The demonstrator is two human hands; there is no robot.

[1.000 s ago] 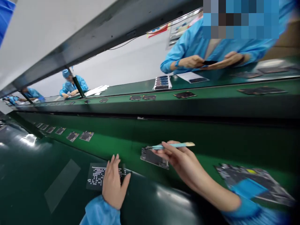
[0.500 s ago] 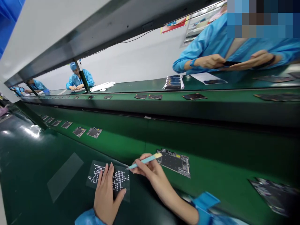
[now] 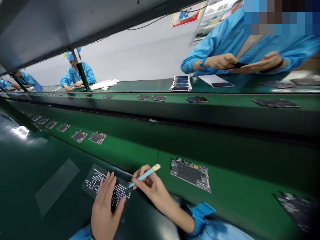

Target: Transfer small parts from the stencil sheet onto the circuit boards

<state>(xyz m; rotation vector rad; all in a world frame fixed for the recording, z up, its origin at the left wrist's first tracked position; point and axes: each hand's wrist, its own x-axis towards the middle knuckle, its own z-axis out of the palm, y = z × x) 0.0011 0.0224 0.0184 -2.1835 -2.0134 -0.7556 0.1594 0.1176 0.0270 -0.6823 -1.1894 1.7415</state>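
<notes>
A clear sheet with rows of small white dots (image 3: 118,192) lies on the dark green bench in front of me. My left hand (image 3: 105,203) rests on it, fingers stretched out and thumb apart, covering its middle. In my right hand (image 3: 145,183) is a pair of light blue tweezers (image 3: 146,174), pinched between thumb and fingers. Their tip points down at the sheet's right-hand dots; whether a dot is caught in it is too small to tell. Left of the dotted sheet lies a second, plain clear sheet (image 3: 57,187).
Circuit boards (image 3: 191,174) lie spaced along the green belt (image 3: 140,146) beyond the bench. Another board (image 3: 296,208) is at the right. A raised ledge behind carries more boards (image 3: 197,99). Across it, a co-worker's hands (image 3: 222,62) hold a dark item. A metal beam (image 3: 75,26) crosses overhead.
The tweezers' tip has moved from beside the sheet's right edge onto its dots. My left hand stays on the sheet. The whole view has shifted, and the near board appears farther right.
</notes>
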